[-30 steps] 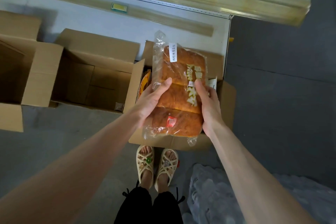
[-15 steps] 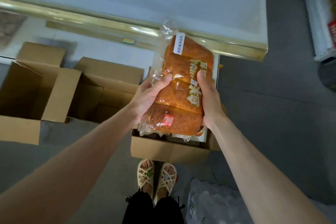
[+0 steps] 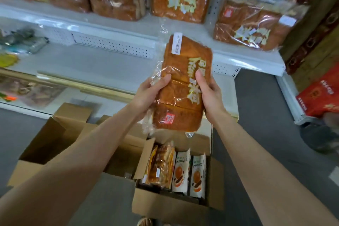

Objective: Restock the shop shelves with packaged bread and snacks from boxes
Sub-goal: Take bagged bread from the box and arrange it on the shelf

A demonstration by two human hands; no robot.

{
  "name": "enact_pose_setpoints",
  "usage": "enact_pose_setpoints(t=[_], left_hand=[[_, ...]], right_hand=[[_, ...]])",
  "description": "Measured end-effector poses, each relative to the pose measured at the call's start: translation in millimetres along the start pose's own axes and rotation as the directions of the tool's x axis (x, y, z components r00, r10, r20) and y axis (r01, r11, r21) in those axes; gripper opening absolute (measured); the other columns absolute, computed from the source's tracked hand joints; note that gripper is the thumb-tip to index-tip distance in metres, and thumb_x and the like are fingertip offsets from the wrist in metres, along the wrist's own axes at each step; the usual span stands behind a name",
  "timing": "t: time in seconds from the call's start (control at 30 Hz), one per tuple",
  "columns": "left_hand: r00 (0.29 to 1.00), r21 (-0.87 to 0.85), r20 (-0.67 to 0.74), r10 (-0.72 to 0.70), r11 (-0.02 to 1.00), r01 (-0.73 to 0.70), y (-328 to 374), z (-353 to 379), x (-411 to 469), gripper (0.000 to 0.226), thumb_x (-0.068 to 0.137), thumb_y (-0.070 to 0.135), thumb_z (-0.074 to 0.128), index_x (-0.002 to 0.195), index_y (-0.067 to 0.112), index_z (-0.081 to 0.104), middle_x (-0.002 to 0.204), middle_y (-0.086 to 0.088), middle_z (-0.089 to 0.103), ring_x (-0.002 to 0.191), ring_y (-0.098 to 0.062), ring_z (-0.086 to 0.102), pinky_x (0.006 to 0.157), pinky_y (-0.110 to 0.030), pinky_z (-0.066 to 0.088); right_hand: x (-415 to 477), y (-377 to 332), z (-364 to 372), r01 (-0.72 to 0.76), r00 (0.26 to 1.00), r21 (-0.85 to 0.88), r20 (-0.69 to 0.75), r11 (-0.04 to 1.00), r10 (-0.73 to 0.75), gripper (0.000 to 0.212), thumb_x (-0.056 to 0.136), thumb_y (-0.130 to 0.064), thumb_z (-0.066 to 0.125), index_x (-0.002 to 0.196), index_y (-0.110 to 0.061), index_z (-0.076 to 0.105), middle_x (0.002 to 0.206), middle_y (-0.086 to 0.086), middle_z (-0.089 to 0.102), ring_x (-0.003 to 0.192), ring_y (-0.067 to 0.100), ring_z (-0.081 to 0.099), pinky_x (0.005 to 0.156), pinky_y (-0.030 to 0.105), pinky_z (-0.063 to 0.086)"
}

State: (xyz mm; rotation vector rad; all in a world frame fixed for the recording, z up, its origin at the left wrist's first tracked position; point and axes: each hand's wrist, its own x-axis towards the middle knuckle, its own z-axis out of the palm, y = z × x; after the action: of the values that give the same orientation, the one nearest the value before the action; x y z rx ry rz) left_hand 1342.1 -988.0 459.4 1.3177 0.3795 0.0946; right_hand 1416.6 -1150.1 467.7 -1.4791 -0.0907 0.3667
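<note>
The upper shelf (image 3: pixel 91 24) is well filled with bagged bread, including two matching loaves (image 3: pixel 181 0) with a gap between them. The shelf below (image 3: pixel 82 64) has a broad bare stretch, so I'd say the restocking is only partly done. On the floor, one cardboard box (image 3: pixel 45 143) shows nothing but bare cardboard inside, while the open box (image 3: pixel 165 205) nearer the person has stock in it. The loaf (image 3: pixel 183 86) is up in the air in front of the shelves, well above that box and not yet set down. The left hand (image 3: pixel 148 93) and right hand (image 3: pixel 209 93) each grip a long edge of it, fingers wrapped behind and thumbs on the front. Several snack packs (image 3: pixel 197 176) wait upright in the box.
</note>
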Motion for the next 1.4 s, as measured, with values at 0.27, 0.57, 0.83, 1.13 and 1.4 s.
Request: enact_pose_setpoints(t=[0.27, 0.57, 0.83, 1.13, 1.4], left_hand=[[0.977, 0.070, 0.100, 0.188, 0.978, -0.195, 112, 23, -30, 0.033, 0.088, 0.043, 0.063, 0.111, 0.019, 0.068, 0.106, -0.002, 0.074, 0.096, -0.018, 0.070, 0.080, -0.032, 0.055], [0.897, -0.013, 0.249, 0.366, 0.927, -0.375, 207, 61, -67, 0.055, 0.085, 0.049, 0.061, 0.133, 0.025, 0.052, 0.122, -0.001, 0.068, 0.111, -0.019, 0.066, 0.095, -0.037, 0.052], [0.893, 0.043, 0.232, 0.386, 0.913, -0.406, 265, 72, -76, 0.061, 0.075, 0.059, 0.063, 0.124, 0.022, 0.059, 0.109, 0.001, 0.073, 0.099, -0.016, 0.070, 0.084, -0.034, 0.054], [0.885, 0.013, 0.024, 0.465, 0.885, -0.465, 280, 78, -51, 0.067, 0.075, 0.053, 0.071, 0.130, 0.018, 0.053, 0.101, -0.007, 0.075, 0.091, -0.027, 0.073, 0.089, -0.050, 0.055], [0.907, 0.141, 0.007, 0.421, 0.897, -0.418, 296, 79, -39, 0.062, 0.075, 0.043, 0.075, 0.122, 0.009, 0.054, 0.088, -0.008, 0.076, 0.077, -0.027, 0.074, 0.062, -0.036, 0.059]], right_hand=[[-26, -115, 13, 0.194, 0.979, 0.105, 0.044, 0.975, -0.199, 0.051, 0.077, -0.045, 0.072, 0.125, -0.034, 0.055, 0.112, -0.003, 0.071, 0.096, 0.015, 0.071, 0.082, 0.036, 0.058], [-56, -211, 16, 0.366, 0.930, 0.078, -0.032, 0.927, -0.365, 0.065, 0.079, -0.048, 0.071, 0.139, -0.033, 0.048, 0.108, -0.007, 0.071, 0.089, 0.012, 0.072, 0.073, 0.033, 0.059], [-65, -265, 20, 0.490, 0.871, 0.053, -0.052, 0.870, -0.488, 0.097, 0.059, -0.066, 0.075, 0.145, -0.041, 0.037, 0.140, -0.003, 0.053, 0.115, 0.019, 0.062, 0.094, 0.046, 0.054], [-40, -291, 21, 0.490, 0.871, 0.068, 0.007, 0.869, -0.492, 0.091, 0.063, -0.057, 0.073, 0.144, -0.034, 0.038, 0.118, -0.003, 0.067, 0.097, 0.014, 0.069, 0.089, 0.041, 0.056], [-15, -315, 3, 0.504, 0.863, -0.047, 0.070, 0.862, -0.501, 0.115, 0.049, -0.065, 0.076, 0.148, -0.035, 0.026, 0.134, 0.000, 0.057, 0.104, 0.015, 0.065, 0.092, 0.042, 0.054]])
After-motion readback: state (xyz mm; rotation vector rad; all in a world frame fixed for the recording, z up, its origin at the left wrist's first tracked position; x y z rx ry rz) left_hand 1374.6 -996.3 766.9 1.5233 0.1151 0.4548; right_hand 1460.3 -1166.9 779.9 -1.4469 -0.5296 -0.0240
